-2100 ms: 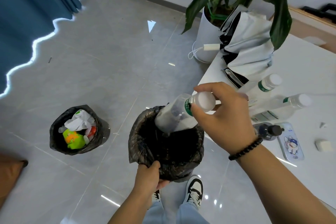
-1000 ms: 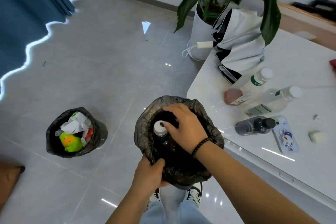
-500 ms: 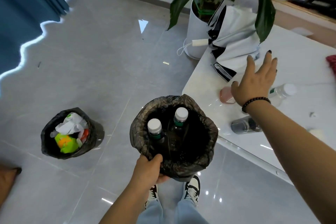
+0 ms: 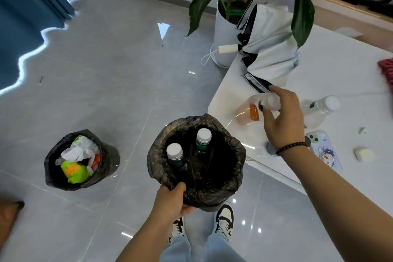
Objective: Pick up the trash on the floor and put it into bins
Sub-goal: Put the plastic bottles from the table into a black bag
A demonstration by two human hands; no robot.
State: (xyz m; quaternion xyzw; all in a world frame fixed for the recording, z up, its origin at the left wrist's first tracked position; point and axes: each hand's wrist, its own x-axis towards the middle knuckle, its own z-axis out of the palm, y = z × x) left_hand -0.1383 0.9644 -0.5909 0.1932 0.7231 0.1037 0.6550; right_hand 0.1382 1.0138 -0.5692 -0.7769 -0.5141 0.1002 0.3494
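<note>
My right hand (image 4: 280, 119), spread over the table half a second ago, now pinches the blurred pink bottle (image 4: 247, 112) at two o'clock. My left hand (image 4: 172, 200) still grips the bin (image 4: 234, 168) rim; open floor (image 4: 106, 70) lies at ten.

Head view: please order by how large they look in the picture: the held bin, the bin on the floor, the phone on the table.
1. held bin
2. bin on the floor, farther away, so true size is unsure
3. phone
</note>
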